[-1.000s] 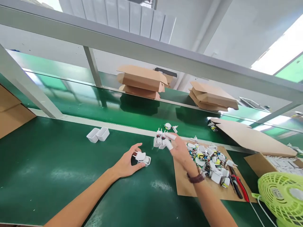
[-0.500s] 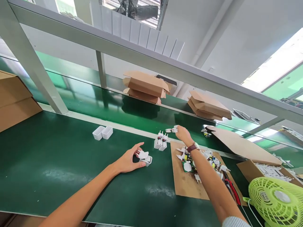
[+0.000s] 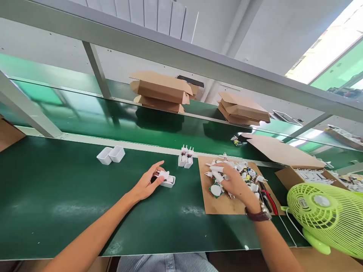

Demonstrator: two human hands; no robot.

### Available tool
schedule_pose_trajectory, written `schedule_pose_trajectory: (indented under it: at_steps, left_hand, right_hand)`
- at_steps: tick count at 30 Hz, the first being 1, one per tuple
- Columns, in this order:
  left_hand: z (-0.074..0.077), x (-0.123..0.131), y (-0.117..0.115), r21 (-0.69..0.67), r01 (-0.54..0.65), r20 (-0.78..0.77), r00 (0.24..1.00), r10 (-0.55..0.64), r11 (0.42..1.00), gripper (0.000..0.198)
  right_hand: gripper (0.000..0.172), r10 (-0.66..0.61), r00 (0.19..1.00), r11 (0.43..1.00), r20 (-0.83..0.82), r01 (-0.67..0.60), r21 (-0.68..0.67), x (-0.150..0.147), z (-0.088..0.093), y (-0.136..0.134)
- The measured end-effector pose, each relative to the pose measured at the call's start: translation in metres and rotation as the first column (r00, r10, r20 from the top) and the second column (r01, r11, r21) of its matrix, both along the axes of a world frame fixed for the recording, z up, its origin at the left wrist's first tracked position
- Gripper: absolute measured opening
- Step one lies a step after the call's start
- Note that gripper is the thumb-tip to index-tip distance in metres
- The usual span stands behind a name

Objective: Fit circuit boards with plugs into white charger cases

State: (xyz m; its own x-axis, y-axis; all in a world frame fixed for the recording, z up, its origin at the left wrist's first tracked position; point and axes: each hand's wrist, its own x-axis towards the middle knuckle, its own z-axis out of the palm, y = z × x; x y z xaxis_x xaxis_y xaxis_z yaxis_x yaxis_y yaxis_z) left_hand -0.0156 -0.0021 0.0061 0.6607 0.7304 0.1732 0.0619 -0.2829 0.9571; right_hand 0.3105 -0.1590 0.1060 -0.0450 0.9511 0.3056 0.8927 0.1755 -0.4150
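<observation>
My left hand [image 3: 147, 184] rests on the green bench, thumb and fingers around a white charger case [image 3: 168, 182] that lies on its side with a white plug piece partly in its mouth. My right hand [image 3: 234, 182], with white coverings on its fingertips and a watch at the wrist, is over the pile of plug pieces and circuit boards [image 3: 217, 190]. Its fingers are stretched out and slightly apart, with nothing plainly held. Between the hands and farther back, two white charger cases [image 3: 185, 160] stand upright with pronged plug pieces at their tops.
Two hollow white cases [image 3: 110, 155] stand at the left. The pile lies on a cardboard sheet [image 3: 210, 206] beside red-and-black pliers [image 3: 269, 200]. A green fan [image 3: 320, 215] and a box of white parts [image 3: 314, 175] are at the right. Folded cartons [image 3: 161, 90] lie behind.
My right hand has come back from beside the two upright cases to the pile; the white piece it held is no longer seen in it. My left hand keeps the case. The view has shifted.
</observation>
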Motion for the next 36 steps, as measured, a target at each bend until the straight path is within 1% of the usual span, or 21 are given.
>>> schedule_pose_trajectory:
  at_steps: [2, 4, 7, 9, 11, 15, 17, 19, 21, 22, 23, 24, 25, 26, 27, 28, 29, 30, 32, 34, 36]
  left_hand:
    - [0.003, 0.001, 0.000, 0.001, -0.018, 0.008, 1.000, 0.018, 1.000, 0.058]
    - [0.005, 0.001, -0.001, 0.007, -0.037, 0.015, 0.999, 0.037, 0.999, 0.057]
    - [0.007, 0.000, -0.003, 0.001, -0.062, 0.006, 0.998, 0.062, 0.998, 0.056]
    - [0.008, -0.001, -0.003, -0.004, -0.061, -0.022, 0.998, 0.061, 0.998, 0.056]
    - [0.008, -0.001, -0.003, -0.004, -0.052, -0.048, 0.998, 0.051, 0.999, 0.054]
    - [0.009, -0.001, -0.002, 0.000, -0.013, -0.057, 0.998, 0.013, 1.000, 0.051]
    - [0.009, -0.001, -0.001, 0.003, 0.004, -0.061, 0.998, -0.004, 1.000, 0.050]
    - [0.009, -0.001, 0.000, 0.006, 0.013, -0.062, 0.998, -0.012, 1.000, 0.049]
    - [0.007, -0.001, 0.000, 0.054, 0.016, -0.024, 1.000, -0.015, 0.998, 0.057]
    - [0.006, 0.000, 0.000, 0.114, 0.008, 0.007, 1.000, -0.009, 0.993, 0.067]
    - [0.005, 0.000, -0.002, 0.202, -0.005, 0.035, 0.999, -0.002, 0.979, 0.080]
    - [0.004, 0.001, -0.004, 0.309, -0.028, 0.055, 0.998, 0.012, 0.951, 0.091]
    - [0.004, 0.003, -0.007, 0.422, -0.058, 0.067, 0.997, 0.033, 0.905, 0.097]
    - [0.003, 0.004, -0.010, 0.524, -0.087, 0.075, 0.996, 0.056, 0.847, 0.098]
    - [0.003, 0.006, -0.014, 0.604, -0.110, 0.083, 0.994, 0.075, 0.790, 0.094]
    - [0.004, 0.008, -0.018, 0.657, -0.131, 0.095, 0.991, 0.090, 0.742, 0.088]
    - [0.004, 0.011, -0.021, 0.687, -0.151, 0.113, 0.989, 0.101, 0.711, 0.083]
    - [0.005, 0.012, -0.024, 0.698, -0.169, 0.132, 0.985, 0.108, 0.696, 0.080]
    - [0.007, 0.015, -0.027, 0.698, -0.191, 0.145, 0.981, 0.125, 0.690, 0.075]
    - [0.009, 0.016, -0.028, 0.701, -0.202, 0.144, 0.979, 0.141, 0.684, 0.073]
    - [0.010, 0.016, -0.027, 0.712, -0.203, 0.143, 0.979, 0.144, 0.672, 0.072]
  right_hand:
    - [0.030, 0.142, 0.988, 0.990, -0.065, -0.140, 0.030, -0.038, -0.012, 0.009]
    - [0.031, 0.270, 0.960, 0.963, -0.068, -0.269, 0.024, -0.074, -0.027, 0.023]
    - [0.032, 0.352, 0.935, 0.936, -0.040, -0.352, 0.018, -0.108, -0.049, 0.045]
    - [0.029, 0.364, 0.931, 0.931, -0.033, -0.363, 0.028, -0.116, -0.062, 0.054]
    - [0.028, 0.352, 0.935, 0.935, -0.030, -0.350, 0.055, -0.118, -0.072, 0.057]
    - [0.023, 0.308, 0.951, 0.942, 0.005, -0.306, 0.139, -0.119, -0.091, 0.053]
    - [0.020, 0.292, 0.956, 0.945, 0.005, -0.289, 0.154, -0.121, -0.098, 0.051]
    - [0.021, 0.288, 0.956, 0.947, -0.050, -0.277, 0.162, -0.124, -0.101, 0.051]
    - [0.023, 0.289, 0.938, 0.952, -0.192, -0.259, 0.165, -0.126, -0.100, 0.053]
    - [0.023, 0.272, 0.908, 0.960, -0.320, -0.232, 0.160, -0.127, -0.099, 0.054]
    - [0.023, 0.241, 0.844, 0.971, -0.479, -0.202, 0.131, -0.128, -0.098, 0.055]
    - [0.024, 0.188, 0.741, 0.980, -0.645, -0.187, 0.071, -0.130, -0.097, 0.057]
    - [0.026, 0.115, 0.607, 0.981, -0.786, -0.193, -0.005, -0.131, -0.097, 0.058]
    - [0.030, 0.030, 0.468, 0.973, -0.883, -0.215, -0.081, -0.132, -0.097, 0.058]
    - [0.034, -0.053, 0.349, 0.957, -0.936, -0.249, -0.147, -0.133, -0.097, 0.059]
    - [0.039, -0.124, 0.261, 0.937, -0.957, -0.286, -0.199, -0.134, -0.097, 0.059]
    - [0.043, -0.179, 0.200, 0.919, -0.963, -0.315, -0.236, -0.135, -0.097, 0.059]
    - [0.046, -0.218, 0.156, 0.908, -0.963, -0.329, -0.259, -0.136, -0.098, 0.059]
    - [0.050, -0.262, 0.109, 0.893, -0.959, -0.350, -0.283, -0.138, -0.097, 0.058]
    - [0.049, -0.270, 0.102, 0.887, -0.958, -0.361, -0.288, -0.139, -0.096, 0.058]
    - [0.049, -0.262, 0.115, 0.885, -0.958, -0.368, -0.286, -0.140, -0.095, 0.058]
